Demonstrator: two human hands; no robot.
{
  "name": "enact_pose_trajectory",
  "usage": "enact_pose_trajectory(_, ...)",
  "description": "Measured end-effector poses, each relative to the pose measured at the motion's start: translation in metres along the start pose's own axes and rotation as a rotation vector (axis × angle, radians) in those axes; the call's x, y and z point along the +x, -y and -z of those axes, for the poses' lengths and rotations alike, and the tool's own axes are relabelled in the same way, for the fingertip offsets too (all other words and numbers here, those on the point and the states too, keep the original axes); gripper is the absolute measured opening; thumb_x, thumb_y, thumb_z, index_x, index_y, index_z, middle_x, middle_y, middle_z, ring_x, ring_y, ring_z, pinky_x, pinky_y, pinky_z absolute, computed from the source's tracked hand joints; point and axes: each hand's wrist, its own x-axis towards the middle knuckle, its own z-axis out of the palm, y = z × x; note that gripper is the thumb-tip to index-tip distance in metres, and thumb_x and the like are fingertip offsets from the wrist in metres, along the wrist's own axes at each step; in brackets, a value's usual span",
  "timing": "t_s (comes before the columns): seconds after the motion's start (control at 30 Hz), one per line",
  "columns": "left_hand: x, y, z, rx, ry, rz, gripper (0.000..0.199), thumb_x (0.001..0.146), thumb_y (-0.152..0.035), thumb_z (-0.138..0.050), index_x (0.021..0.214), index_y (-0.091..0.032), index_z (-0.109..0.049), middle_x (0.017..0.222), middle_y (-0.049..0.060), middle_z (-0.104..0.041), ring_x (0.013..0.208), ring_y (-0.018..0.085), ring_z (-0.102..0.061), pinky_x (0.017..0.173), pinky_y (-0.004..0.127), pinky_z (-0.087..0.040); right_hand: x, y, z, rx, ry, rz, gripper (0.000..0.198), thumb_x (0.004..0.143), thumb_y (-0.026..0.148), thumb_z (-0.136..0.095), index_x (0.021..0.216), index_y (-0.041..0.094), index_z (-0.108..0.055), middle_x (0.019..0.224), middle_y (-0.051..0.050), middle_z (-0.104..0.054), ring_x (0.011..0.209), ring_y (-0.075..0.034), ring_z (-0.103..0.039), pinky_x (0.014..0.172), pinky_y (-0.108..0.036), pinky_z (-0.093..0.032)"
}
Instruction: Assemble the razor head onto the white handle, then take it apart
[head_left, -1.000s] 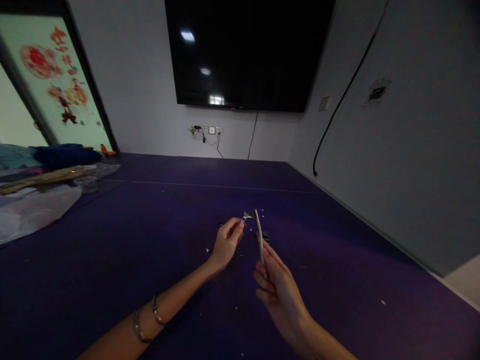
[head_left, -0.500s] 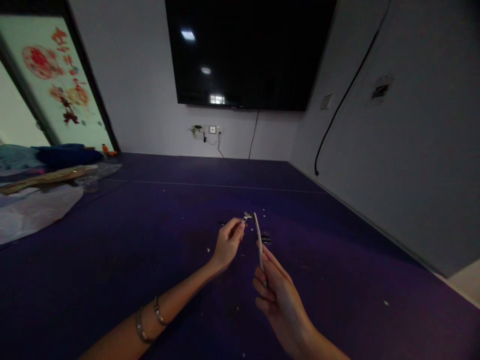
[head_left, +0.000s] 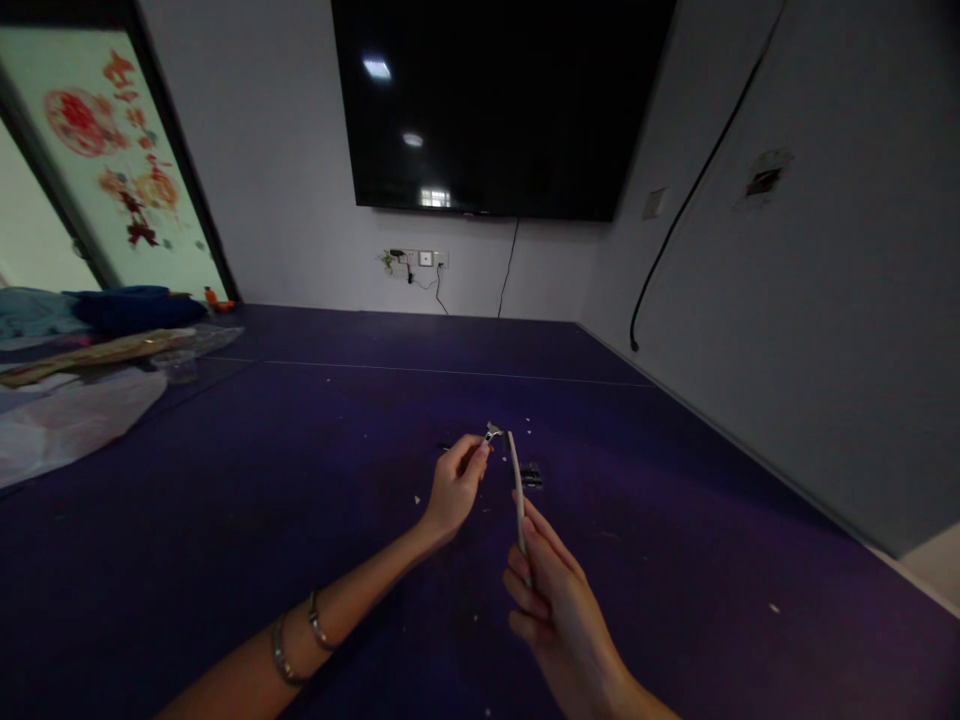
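Between the thumb and fingers of my left hand [head_left: 454, 490] is a small silver tool that looks like nail clippers [head_left: 492, 432], its metal end pointing forward. My right hand [head_left: 551, 590] is closed round the handle of a slim, slightly bent white brush [head_left: 517, 485], which looks like a toothbrush. The brush stands nearly upright, and its dark bristle end faces the clippers. The two tips are very close; whether they touch I cannot tell. Under both hands is a dark purple surface [head_left: 337, 480], with a small black item [head_left: 531, 476] lying just behind the brush.
Small pale scraps [head_left: 417, 499] are scattered on the surface. Plastic sheeting [head_left: 82, 420], a wooden strip [head_left: 105, 357] and blue cloth [head_left: 139, 308] lie at the left. A television [head_left: 502, 110] hangs on the far wall above sockets [head_left: 425, 258]. A black cable [head_left: 694, 190] hangs at the right.
My right hand has moved slightly down and toward me, lowering the brush tip a little beside the clippers. My left hand has barely moved.
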Motion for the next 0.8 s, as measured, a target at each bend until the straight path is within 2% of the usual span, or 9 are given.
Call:
enact_pose_trajectory(0.23,-0.005,-0.003,-0.003,0.014,0.012,-0.004,0.028,0.085,-0.042,-0.048,0.081,-0.016,-0.058,0.058,-0.004,-0.042,0.051,0.008,-0.037,0.046,0.019,-0.028,0.007,0.008,-0.001,0.024,0.043,0.060,0.052,0.068,0.037,-0.071,0.115,0.024,-0.054,0.055,0.009,-0.038,0.040,0.000,-0.020,0.039,-0.015,-0.006)
enact_pose_trajectory(0.5,0.001,-0.003,0.001,-0.015,-0.014,0.006,0.028,0.084,-0.043,-0.049,0.081,-0.016,-0.057,0.055,-0.006,-0.040,0.045,0.007,-0.033,0.043,0.019,-0.025,-0.002,-0.002,-0.001,-0.009,0.014,-0.010,0.057,0.069,0.040,-0.070,0.120,0.026,-0.051,0.054,0.010,-0.036,0.039,0.000,-0.018,0.039,-0.016,-0.005)
enact_pose_trajectory(0.67,-0.001,-0.002,-0.001,-0.028,0.008,0.020,0.027,0.084,-0.042,-0.049,0.082,-0.016,-0.057,0.057,-0.005,-0.041,0.046,0.007,-0.034,0.043,0.019,-0.025,0.009,0.008,0.000,0.026,0.043,0.051,0.052,0.067,0.037,-0.071,0.114,0.024,-0.054,0.054,0.009,-0.039,0.039,0.000,-0.019,0.039,-0.015,-0.006)
enact_pose_trajectory(0.8,-0.001,-0.003,0.000,-0.021,0.017,0.024,0.028,0.084,-0.042,-0.049,0.083,-0.016,-0.057,0.057,-0.005,-0.041,0.047,0.007,-0.034,0.042,0.018,-0.025,0.007,0.006,-0.001,0.014,0.034,0.027,0.055,0.067,0.039,-0.072,0.116,0.026,-0.053,0.054,0.009,-0.039,0.038,-0.001,-0.020,0.038,-0.016,-0.006)
